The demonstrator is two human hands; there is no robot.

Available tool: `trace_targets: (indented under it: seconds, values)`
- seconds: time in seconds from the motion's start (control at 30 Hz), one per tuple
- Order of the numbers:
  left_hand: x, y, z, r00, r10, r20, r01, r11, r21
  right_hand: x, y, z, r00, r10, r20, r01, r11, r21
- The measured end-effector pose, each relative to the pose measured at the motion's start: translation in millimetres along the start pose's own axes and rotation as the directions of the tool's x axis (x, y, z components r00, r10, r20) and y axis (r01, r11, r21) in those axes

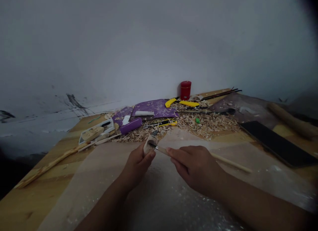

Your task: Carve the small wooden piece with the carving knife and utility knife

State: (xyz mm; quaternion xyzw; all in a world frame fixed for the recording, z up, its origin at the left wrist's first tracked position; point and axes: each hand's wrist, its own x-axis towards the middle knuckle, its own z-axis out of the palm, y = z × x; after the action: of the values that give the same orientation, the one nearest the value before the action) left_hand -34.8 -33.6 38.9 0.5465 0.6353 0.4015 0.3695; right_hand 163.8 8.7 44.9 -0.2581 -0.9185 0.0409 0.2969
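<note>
My left hand (pixel 138 164) is closed around a small pale piece of carved wood (pixel 149 143), which has a dark hollow facing up. In my right hand (pixel 196 164) is a carving tool (pixel 162 150) with a light wooden handle and a short metal blade. Its blade tip meets the hollow of the wood piece; how deep it sits I cannot tell. Both hands are above a translucent plastic sheet (pixel 104 178) spread over the wooden table. Beyond them lies a heap of wood shavings (pixel 208 125).
Near the shavings lie a yellow utility knife (pixel 167 122), yellow-handled tools (pixel 189 103), a purple roll (pixel 131 126) and a red canister (pixel 185 90). A white tray (pixel 112 124) holds wood pieces at left. A dark flat slab (pixel 278 143) and thick stick (pixel 290 120) are at right.
</note>
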Motion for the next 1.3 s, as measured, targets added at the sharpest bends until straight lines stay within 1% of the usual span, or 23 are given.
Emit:
trace_targets:
  seconds: [0.17, 0.23, 0.3, 0.33, 0.4, 0.5, 0.57, 0.63, 0.7, 0.77, 0.87, 0.93, 1.0, 1.07, 1.17, 1.3]
  values:
    - [-3, 1, 2.2, 0.999, -0.044, -0.010, 0.042, 0.992, -0.123, -2, -8, 7, 0.993, -0.049, -0.110, 0.036, 0.993, -0.117]
    - [-3, 3, 3.4, 0.998, -0.054, -0.013, 0.051, 0.985, -0.162, -2, -10, 10, 0.990, -0.062, -0.129, 0.044, 0.989, -0.141]
    - [-3, 4, 4.5, 0.998, -0.061, -0.022, 0.056, 0.980, -0.190, -2, -10, 13, 0.991, -0.044, -0.123, 0.028, 0.992, -0.127]
    - [-3, 4, 4.9, 0.998, -0.066, -0.025, 0.059, 0.978, -0.200, -1, -9, 13, 0.993, -0.020, -0.120, 0.009, 0.996, -0.089]
    - [-2, 4, 5.1, 0.997, -0.078, -0.025, 0.071, 0.974, -0.214, 1, -7, 13, 0.992, 0.049, -0.115, -0.042, 0.998, 0.056]
    - [-1, 3, 4.1, 0.995, -0.096, -0.026, 0.087, 0.970, -0.226, 4, -2, 6, 0.984, 0.142, -0.111, -0.102, 0.947, 0.304]
    - [-1, 2, 2.9, 0.995, -0.096, -0.040, 0.085, 0.973, -0.216, 6, 1, 0, 0.980, 0.165, -0.114, -0.113, 0.924, 0.365]
    - [-1, 3, 1.5, 0.996, -0.075, -0.058, 0.062, 0.979, -0.193, 7, 4, -5, 0.982, 0.161, -0.100, -0.114, 0.924, 0.366]
    - [0, 3, -0.4, 0.996, -0.050, -0.073, 0.038, 0.987, -0.157, 7, 7, -8, 0.987, 0.145, -0.070, -0.111, 0.928, 0.355]
    - [1, 5, -3.0, 0.997, -0.032, -0.063, 0.026, 0.996, -0.090, 7, 9, -10, 0.990, 0.133, -0.054, -0.106, 0.931, 0.350]
    - [2, 7, -8.0, 1.000, 0.016, -0.026, -0.014, 0.996, 0.085, 8, 11, -14, 0.991, 0.130, -0.036, -0.110, 0.930, 0.352]
    - [1, 9, -10.6, 0.995, 0.091, -0.034, -0.081, 0.972, 0.221, 10, 12, -17, 0.992, 0.129, 0.009, -0.123, 0.923, 0.364]
    - [0, 9, -12.1, 0.986, 0.162, -0.026, -0.143, 0.927, 0.348, 11, 13, -19, 0.990, 0.129, 0.064, -0.143, 0.910, 0.388]
    - [-1, 10, -12.6, 0.981, 0.192, -0.013, -0.166, 0.879, 0.446, 11, 13, -21, 0.987, 0.130, 0.093, -0.157, 0.900, 0.408]
    - [-2, 11, -12.1, 0.984, 0.174, -0.024, -0.135, 0.835, 0.533, 9, 10, -18, 0.990, 0.128, 0.058, -0.141, 0.917, 0.373]
    - [-4, 12, -10.8, 0.983, 0.174, -0.056, -0.111, 0.810, 0.576, 3, 3, -10, 0.995, 0.101, -0.014, -0.094, 0.959, 0.266]
